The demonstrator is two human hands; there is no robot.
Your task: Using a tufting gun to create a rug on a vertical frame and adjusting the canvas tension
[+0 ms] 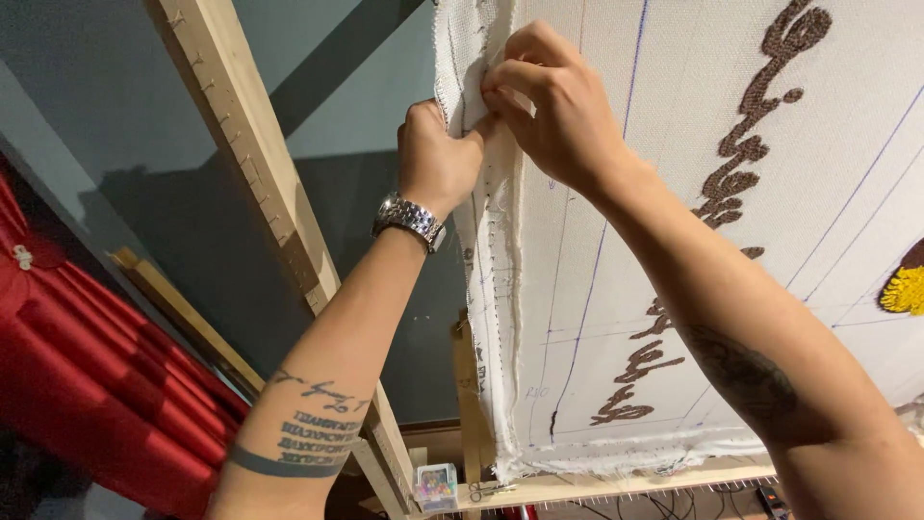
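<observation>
Both hands are gripping the same spot: the left hand [438, 159] is curling into a fist with its grip clamped on the folded edge of the white cloth [587, 318], and the right hand [553, 101] is pinching that edge just beside it, fingers [510, 72] pressing together on the fabric. This cloth is stretching over a wooden frame [616, 481], its side edge hanging loose along a row of small nails. Brown tufted lettering [746, 144] and thin blue lines are running across it. 1 small clear box [435, 484] is sitting on the frame's bottom rail; its contents are too small to tell. Both forearms are reaching upward, the left wearing a metal wristwatch [410, 220]. A red curtain [87, 385] is hanging at the left.
</observation>
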